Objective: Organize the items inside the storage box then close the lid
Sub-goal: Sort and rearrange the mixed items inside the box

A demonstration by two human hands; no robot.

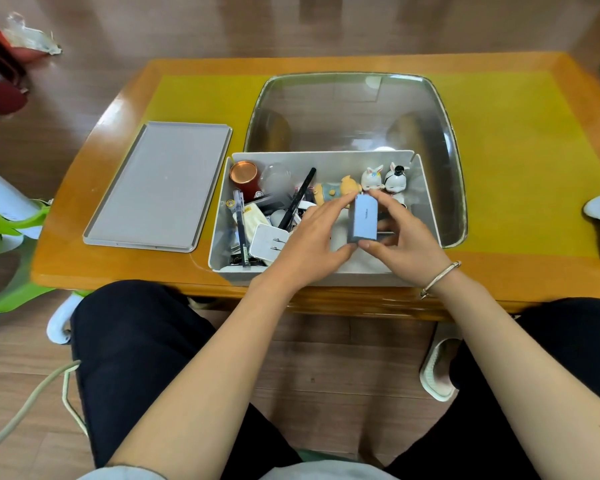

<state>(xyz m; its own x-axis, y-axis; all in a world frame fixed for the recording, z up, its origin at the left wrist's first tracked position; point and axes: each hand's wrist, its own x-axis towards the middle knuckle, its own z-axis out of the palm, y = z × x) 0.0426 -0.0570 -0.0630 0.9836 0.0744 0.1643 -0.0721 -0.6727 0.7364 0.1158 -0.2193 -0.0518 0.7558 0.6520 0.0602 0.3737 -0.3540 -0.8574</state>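
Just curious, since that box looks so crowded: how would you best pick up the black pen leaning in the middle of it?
Pinch the black pen near its raised top end, coming from above. It leans tilted, with that tip poking free over the clutter, while its lower end is buried among the chargers by the left hand. The storage box wall also blocks a sideways approach.

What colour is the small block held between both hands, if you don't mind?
Pale blue; the block shows best in the head view.

Wood-plank floor (343, 368), orange wooden table (125, 98) with yellow mat (520, 140), green-and-white chair (4, 237) at left
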